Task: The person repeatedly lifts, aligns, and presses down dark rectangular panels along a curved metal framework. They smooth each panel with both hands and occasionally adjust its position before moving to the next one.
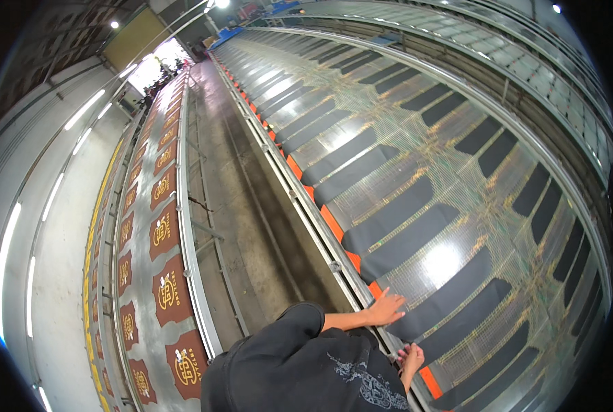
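My left hand [387,307] is open, fingers spread, at the near edge of the long table, beside the end of a dark grey fabric piece [450,295]. Closer to me, my right hand [411,358] has its fingers curled in at the end of the neighbouring dark fabric piece [468,319], seemingly pinching its edge. Both pieces lie flat on the shiny tabletop [440,261], their narrow ends toward the table's middle. Orange strips [430,381] run along the table's near edge, partly covered by the fabric ends.
More dark pieces [409,233] lie in rows along the table, with yellowish-green marks down its middle. A metal rail [306,220] borders it. Across the aisle [251,226], another long table carries brown printed panels [165,295]. Further tables [526,75] stand at the far right.
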Demonstrator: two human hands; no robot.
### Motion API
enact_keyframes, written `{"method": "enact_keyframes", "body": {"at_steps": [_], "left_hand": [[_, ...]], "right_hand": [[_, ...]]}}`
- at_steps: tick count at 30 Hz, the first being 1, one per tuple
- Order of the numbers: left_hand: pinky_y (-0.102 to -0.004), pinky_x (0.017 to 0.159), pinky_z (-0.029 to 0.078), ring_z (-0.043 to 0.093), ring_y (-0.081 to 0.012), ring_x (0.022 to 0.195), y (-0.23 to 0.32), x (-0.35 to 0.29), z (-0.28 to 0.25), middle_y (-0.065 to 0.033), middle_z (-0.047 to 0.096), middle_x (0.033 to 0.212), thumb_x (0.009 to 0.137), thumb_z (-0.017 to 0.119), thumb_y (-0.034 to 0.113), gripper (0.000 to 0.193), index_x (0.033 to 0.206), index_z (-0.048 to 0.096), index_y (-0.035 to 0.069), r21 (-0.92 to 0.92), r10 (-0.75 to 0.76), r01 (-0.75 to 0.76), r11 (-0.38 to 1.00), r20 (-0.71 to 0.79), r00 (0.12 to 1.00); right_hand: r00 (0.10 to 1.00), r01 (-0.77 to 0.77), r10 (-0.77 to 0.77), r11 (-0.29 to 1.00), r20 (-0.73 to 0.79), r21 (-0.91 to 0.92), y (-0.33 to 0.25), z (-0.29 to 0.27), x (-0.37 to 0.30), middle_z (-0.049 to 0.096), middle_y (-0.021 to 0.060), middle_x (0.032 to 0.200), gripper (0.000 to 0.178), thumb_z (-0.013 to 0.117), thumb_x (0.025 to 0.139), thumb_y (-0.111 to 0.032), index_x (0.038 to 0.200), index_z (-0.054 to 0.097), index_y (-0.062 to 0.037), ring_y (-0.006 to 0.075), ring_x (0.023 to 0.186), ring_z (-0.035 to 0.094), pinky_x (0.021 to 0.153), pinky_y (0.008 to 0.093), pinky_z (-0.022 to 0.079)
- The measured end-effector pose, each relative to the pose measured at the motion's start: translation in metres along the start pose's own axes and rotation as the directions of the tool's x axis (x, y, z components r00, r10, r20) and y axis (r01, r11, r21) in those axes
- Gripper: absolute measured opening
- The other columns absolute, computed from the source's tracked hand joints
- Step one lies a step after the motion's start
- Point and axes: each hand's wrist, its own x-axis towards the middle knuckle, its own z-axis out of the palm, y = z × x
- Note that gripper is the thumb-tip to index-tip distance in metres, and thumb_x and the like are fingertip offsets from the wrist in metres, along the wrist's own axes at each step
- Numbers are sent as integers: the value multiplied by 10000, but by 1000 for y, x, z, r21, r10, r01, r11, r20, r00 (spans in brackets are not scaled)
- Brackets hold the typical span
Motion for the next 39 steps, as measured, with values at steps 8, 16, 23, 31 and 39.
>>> {"method": "enact_keyframes", "body": {"at_steps": [8, 16, 23, 31, 39], "left_hand": [[-546, 1070, 389, 553, -411, 1134, 36, 95, -76, -204, 612, 1179, 934, 627, 204, 324, 1192, 610, 9, -83, 235, -271, 959, -302, 924], [-644, 1248, 145, 240, -426, 1550, 35, 229, -34, -152, 313, 1673, 1095, 389, 269, 522, 1564, 403, 42, 168, 557, -578, 799, 159, 815], [-689, 1234, 112, 175, -401, 1579, 54, 331, -21, -76, 192, 1732, 1114, 317, 420, 595, 1653, 258, 176, 371, 667, -717, 590, 276, 692], [-708, 1233, 89, 95, -380, 1598, 59, 360, -6, -30, 118, 1749, 1113, 294, 480, 602, 1668, 196, 268, 415, 679, -720, 557, 272, 682], [-724, 1227, 65, 85, -388, 1598, 60, 360, -11, -26, 115, 1750, 1112, 276, 488, 608, 1670, 189, 264, 401, 643, -710, 578, 312, 700]], "right_hand": [[991, -7, 50, 943, -122, 334, -41, 43, -35, 712, 149, 1054, 428, 770, 934, -186, 1264, 530, -60, 250, 773, 759, 533, 331, 592], [944, 1, 128, 920, -304, 392, -44, 69, -50, 680, 190, 1106, 532, 746, 941, -157, 1336, 441, 28, 203, 699, 728, 490, 306, 541], [908, 40, 101, 945, -406, 324, -59, 94, -56, 639, 46, 735, 429, 794, 927, -247, 1134, 621, 86, 82, 516, 561, 448, 272, 409], [913, 166, -51, 953, -405, 252, -82, 106, -58, 421, -63, 668, 286, 727, 986, -179, 842, 538, -20, 25, 608, 356, 516, 263, 289], [926, 233, -191, 968, -326, 93, -132, 94, -95, 310, -69, 661, 336, 698, 1007, -177, 805, 455, -61, 24, 597, 296, 496, 270, 240]]}}
